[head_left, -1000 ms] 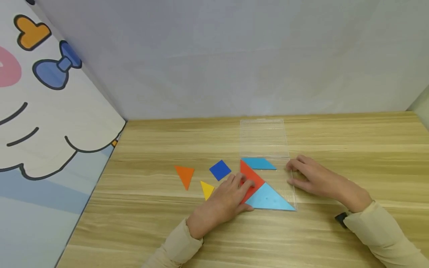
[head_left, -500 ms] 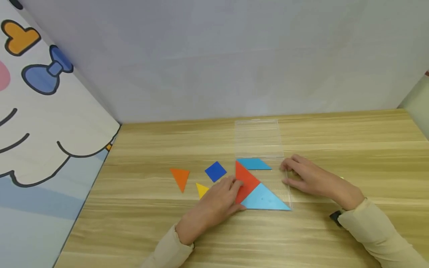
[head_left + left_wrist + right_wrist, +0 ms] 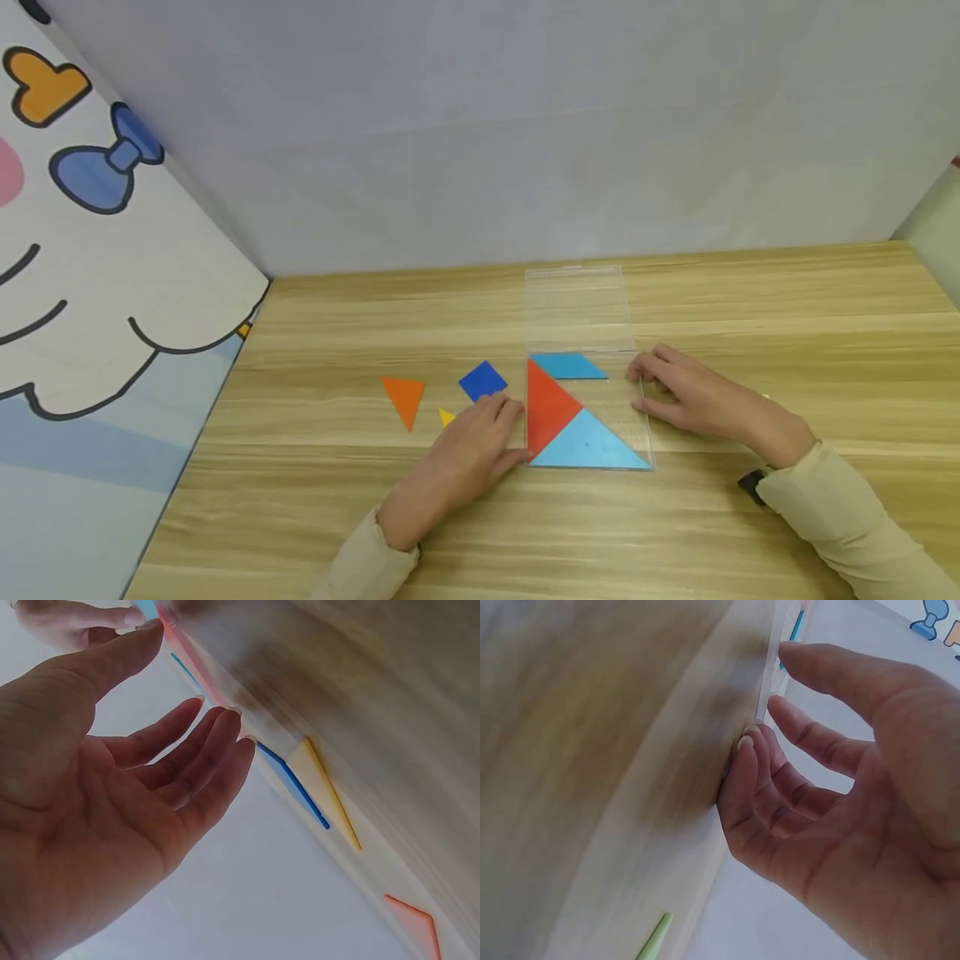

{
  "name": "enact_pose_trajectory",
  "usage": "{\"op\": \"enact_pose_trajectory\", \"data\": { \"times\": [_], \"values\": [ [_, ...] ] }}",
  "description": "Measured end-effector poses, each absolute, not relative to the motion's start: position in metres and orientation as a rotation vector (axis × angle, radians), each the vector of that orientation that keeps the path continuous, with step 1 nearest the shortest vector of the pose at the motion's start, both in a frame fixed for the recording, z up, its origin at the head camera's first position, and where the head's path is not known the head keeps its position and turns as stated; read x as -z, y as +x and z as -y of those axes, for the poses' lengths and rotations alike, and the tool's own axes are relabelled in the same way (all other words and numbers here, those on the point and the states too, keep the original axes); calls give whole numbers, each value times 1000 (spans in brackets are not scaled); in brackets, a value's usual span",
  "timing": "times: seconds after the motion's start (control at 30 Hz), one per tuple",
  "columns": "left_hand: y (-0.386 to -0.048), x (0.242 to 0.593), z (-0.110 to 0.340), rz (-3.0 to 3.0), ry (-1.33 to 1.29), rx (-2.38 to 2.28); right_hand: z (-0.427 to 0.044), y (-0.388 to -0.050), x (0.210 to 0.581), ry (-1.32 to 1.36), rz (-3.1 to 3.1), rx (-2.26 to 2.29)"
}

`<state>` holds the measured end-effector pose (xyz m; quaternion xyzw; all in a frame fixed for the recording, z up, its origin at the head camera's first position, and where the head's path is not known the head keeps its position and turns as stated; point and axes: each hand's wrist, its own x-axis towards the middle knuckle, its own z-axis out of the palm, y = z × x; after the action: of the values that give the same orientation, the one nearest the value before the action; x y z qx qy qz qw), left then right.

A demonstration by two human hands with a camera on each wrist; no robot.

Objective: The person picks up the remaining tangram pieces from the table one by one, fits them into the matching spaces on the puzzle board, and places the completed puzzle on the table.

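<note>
A clear plastic box (image 3: 630, 433) lies with its lid (image 3: 577, 308) folded back. Inside are a red triangle (image 3: 547, 408), a light blue triangle (image 3: 592, 446) and a blue parallelogram (image 3: 568, 366), all flat tangram pieces. My left hand (image 3: 468, 446) is at the box's left edge, fingers loosely bent and thumb at the near-left corner. It holds nothing and partly covers a yellow triangle (image 3: 446, 417). My right hand (image 3: 693, 396) rests by the right edge with loosely curved fingertips touching it; in the right wrist view its thumb and fingers stand apart.
Left of the box lie a dark blue square (image 3: 482, 381) and an orange triangle (image 3: 403, 402) on the wooden table (image 3: 585, 542). A green piece (image 3: 656, 936) lies near the right wrist. A pale wall (image 3: 525, 133) stands behind the table.
My left hand has come off the red triangle and moved left to the box's edge, uncovering the triangle's left side. My right hand stays by the right edge. The head view has shifted slightly.
</note>
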<state>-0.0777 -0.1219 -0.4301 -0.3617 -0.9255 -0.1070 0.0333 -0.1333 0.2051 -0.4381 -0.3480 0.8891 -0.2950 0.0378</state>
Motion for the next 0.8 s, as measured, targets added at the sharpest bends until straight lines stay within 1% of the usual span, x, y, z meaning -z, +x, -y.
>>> {"op": "enact_pose_trajectory", "data": {
  "times": [0.33, 0.8],
  "values": [
    [-78, 430, 134, 2821, -1086, 345, -205, -135, 440, -1077, -2709, 941],
    [-78, 430, 153, 2858, -953, 338, -205, -135, 438, -1071, -2702, 949]
  ]
}}
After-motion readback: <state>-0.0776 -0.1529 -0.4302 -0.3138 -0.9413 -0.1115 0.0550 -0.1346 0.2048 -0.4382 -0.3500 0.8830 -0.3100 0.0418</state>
